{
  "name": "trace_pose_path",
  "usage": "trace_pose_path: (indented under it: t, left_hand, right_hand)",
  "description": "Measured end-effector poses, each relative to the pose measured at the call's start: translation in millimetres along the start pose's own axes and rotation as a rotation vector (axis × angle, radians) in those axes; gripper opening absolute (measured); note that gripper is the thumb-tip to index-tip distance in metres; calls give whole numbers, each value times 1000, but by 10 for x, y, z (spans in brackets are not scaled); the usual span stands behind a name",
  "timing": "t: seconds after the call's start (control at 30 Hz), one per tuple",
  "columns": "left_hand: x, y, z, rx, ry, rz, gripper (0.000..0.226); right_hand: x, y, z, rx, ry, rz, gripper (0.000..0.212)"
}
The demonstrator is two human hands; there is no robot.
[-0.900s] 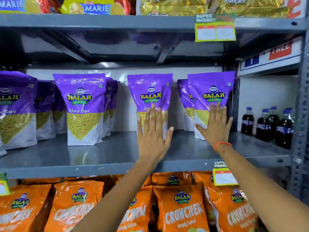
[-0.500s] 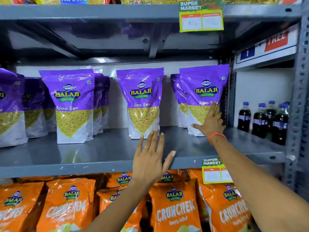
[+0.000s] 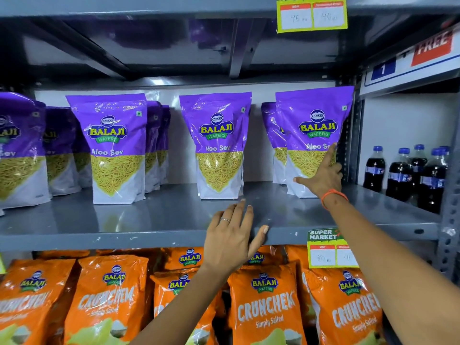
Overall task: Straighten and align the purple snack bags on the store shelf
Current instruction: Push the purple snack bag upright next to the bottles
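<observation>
right hand (image 3: pixel 322 174) is laid against the lower right of the rightmost purple bag (image 3: pixel 314 135), at the right of the frame; its index finger is stretched up the bag's face and the thumb is spread left along the base, so the fingers are apart and nothing is clamped. left hand (image 3: pixel 230 239) is held flat and spread in the lower centre, over the front edge of the shelf (image 3: pixel 149 220), just below the middle bag (image 3: pixel 217 145) and apart from it; nothing is held.

the purple bags are stood upright in spaced columns across the middle of the frame, with more bags (image 3: pixel 272 143) tucked behind the right one.

several slips can be judged possible. if the right bag is pushed too high on its face, it could be tipped backward onto the bags behind, or twisted against the upright post (image 3: pixel 349 145) at its right. since the plastic looks slick and the base narrow, a sideways nudge could topple it. the middle bag could be knocked forward off the shelf if the left hand is swept up carelessly, and the orange bags (image 3: pixel 263 307) below would be struck.
</observation>
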State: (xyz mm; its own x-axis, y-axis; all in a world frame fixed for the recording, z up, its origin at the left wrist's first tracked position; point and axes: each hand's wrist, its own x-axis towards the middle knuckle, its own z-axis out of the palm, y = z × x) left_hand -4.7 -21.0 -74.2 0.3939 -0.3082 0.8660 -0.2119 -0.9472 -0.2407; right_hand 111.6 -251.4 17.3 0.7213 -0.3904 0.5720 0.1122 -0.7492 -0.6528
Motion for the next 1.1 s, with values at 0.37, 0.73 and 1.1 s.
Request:
trace_pose_path:
  t: [0.37,0.73,1.1]
  left_hand:
    - [-224,110,80,37,51,-4,57]
    - [-209,111,34,-11,44,-1,55]
    - [-208,106,-8,-33,34,0,54]
  right_hand:
    - [-203,102,-241,14,18,-58,136]
    - [-481,210,-556,65,60,-93,136]
    - [-694,367,-829,67,133,-134,135]
